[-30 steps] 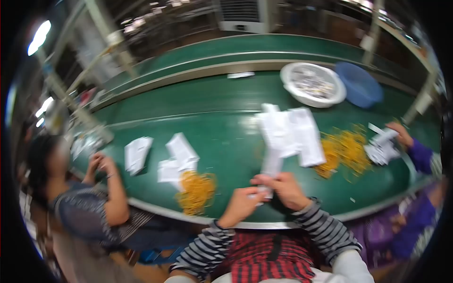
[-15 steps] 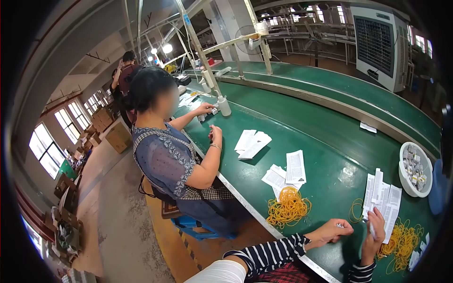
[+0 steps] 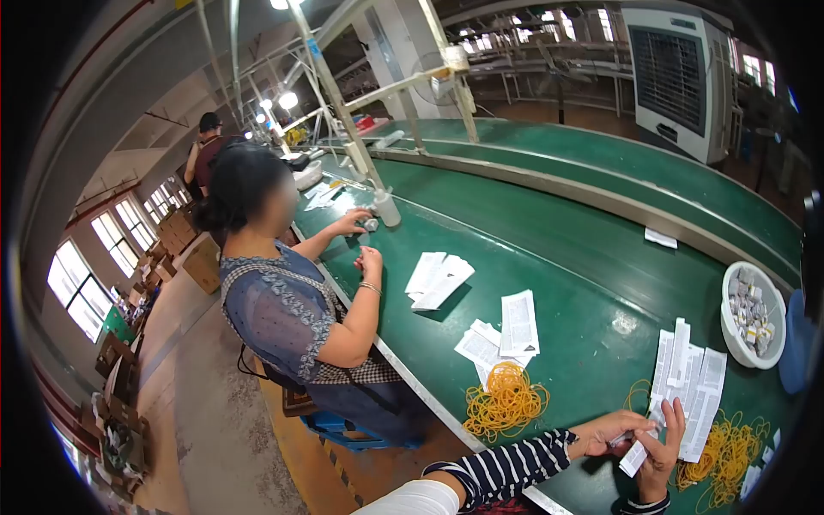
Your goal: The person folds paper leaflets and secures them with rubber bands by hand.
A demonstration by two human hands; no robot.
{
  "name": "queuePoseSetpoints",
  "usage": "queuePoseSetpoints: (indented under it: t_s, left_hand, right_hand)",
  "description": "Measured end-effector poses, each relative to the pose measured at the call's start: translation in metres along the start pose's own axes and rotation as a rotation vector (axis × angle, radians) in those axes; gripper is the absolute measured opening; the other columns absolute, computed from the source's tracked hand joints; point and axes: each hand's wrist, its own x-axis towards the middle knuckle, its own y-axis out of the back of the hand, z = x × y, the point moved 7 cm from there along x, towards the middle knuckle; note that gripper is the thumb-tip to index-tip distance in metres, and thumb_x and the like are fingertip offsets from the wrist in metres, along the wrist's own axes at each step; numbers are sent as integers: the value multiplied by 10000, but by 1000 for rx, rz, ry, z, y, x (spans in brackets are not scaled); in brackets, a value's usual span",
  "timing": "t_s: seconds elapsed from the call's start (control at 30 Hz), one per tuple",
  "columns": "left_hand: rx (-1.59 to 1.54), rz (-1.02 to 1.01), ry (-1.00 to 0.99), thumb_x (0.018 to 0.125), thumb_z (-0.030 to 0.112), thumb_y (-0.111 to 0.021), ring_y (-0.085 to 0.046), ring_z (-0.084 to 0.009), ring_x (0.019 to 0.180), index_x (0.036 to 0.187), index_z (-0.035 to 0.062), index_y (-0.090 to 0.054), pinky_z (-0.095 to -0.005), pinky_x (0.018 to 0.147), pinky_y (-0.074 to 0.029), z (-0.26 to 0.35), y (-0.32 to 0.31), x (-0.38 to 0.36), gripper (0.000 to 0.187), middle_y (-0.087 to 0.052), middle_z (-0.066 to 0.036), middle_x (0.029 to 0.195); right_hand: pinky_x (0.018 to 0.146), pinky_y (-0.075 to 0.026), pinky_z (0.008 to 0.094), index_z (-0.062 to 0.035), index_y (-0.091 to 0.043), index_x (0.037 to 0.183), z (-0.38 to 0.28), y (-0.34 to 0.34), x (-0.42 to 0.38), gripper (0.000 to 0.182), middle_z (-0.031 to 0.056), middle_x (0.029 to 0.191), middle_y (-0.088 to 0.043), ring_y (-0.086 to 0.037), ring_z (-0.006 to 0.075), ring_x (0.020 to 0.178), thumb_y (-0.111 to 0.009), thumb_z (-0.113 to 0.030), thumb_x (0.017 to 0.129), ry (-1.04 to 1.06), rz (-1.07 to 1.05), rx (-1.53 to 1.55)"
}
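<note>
Bright windows (image 3: 73, 275) line the wall at the left, above brown cartons (image 3: 202, 264) stacked on a worn grey concrete floor (image 3: 227, 403) with a yellow stripe. Lit lamps (image 3: 287, 100) hang at upper left among pale metal posts. The long green surface (image 3: 592, 318) curves rightward; a tall air cooler (image 3: 674, 81) stands at upper right.

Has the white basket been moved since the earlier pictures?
No. The white basket still sits near the long beige rail, beside the blue basin; only the view has turned.
</note>
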Motion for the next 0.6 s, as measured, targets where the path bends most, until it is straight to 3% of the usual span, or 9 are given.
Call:
queuePoseSetpoints:
  t_s: [0.07, 0.1, 0.2, 0.27, 0.37, 0.4, 0.5, 0.53, 0.6]
  left_hand:
    - [68, -16, -61, 848, 297, -690, -523, -36, 577, 884, 104, -625, -178, 480, -420, 7, 5, -1, 207, -560, 43, 712]
    - [87, 57, -56, 842, 220, -694, -588, -69, 666, 930, 45, -636, -200, 551, -473, 4, 11, 0, 204, -623, -8, 794]
    - [186, 179, -101, 834, 87, -648, -628, -126, 778, 1028, -33, -626, -245, 680, -521, 23, 17, -12, 229, -658, -77, 906]
    - [104, 273, -136, 840, 156, -655, -627, -121, 786, 973, -7, -659, -236, 692, -495, 29, 18, -14, 211, -662, -61, 864]
    - [211, 358, -142, 852, 205, -663, -551, -37, 655, 1022, 11, -648, -185, 518, -369, 44, 24, -19, 258, -649, -10, 847]
    - [187, 379, -157, 860, 214, -660, -547, -40, 638, 1023, 12, -648, -183, 512, -369, 47, 27, -19, 260, -645, -7, 835]
    - [149, 393, -148, 861, 240, -670, -523, -37, 598, 1008, 17, -661, -179, 492, -353, 46, 28, -21, 268, -642, 5, 799]
    - [166, 367, -122, 854, 257, -680, -504, -29, 591, 994, 27, -673, -179, 489, -342, 43, 25, -20, 269, -640, 15, 785]
    - [221, 325, -88, 846, 289, -692, -486, -26, 576, 967, 26, -687, -181, 488, -339, 36, 13, -19, 289, -632, 17, 755]
  right_hand:
    - [1030, -310, 498, -197, -748, 891, -6, -2, 3, 246, 182, 1339, -490, -372, 433, 1288, -737, -130, 655, -7, -20, -31]
    - [1029, -311, 501, -216, -760, 908, -7, -7, 1, 280, 177, 1354, -478, -376, 438, 1279, -734, -138, 640, 4, -37, -63]
    - [1008, -339, 490, -266, -741, 1003, -21, -12, 8, 347, 141, 1392, -448, -391, 399, 1265, -704, -134, 685, 109, -96, -96]
    - [1019, -321, 489, -277, -734, 1014, -21, -5, 7, 339, 135, 1414, -431, -373, 398, 1283, -713, -169, 694, 119, -139, -48]
    - [1034, -293, 498, -231, -736, 983, -30, 6, 15, 218, 164, 1434, -401, -356, 375, 1305, -719, -200, 768, 90, -176, 127]
    - [1006, -340, 459, -178, -712, 1041, -31, 15, 17, 255, 178, 1367, -462, -408, 367, 1265, -678, -96, 802, 63, -99, 214]
    - [950, -401, 402, -123, -676, 1106, 3, 22, 6, 358, 175, 1262, -528, -484, 347, 1181, -658, 14, 776, -237, 168, 210]
    - [891, -440, 351, -93, -650, 1144, 6, 17, 9, 436, 146, 1181, -562, -547, 304, 1068, -633, 90, 748, -185, 142, 123]
    - [852, -453, 345, -125, -663, 1133, 9, 2, 2, 459, 105, 1093, -577, -561, 258, 976, -652, 76, 721, -123, -23, 196]
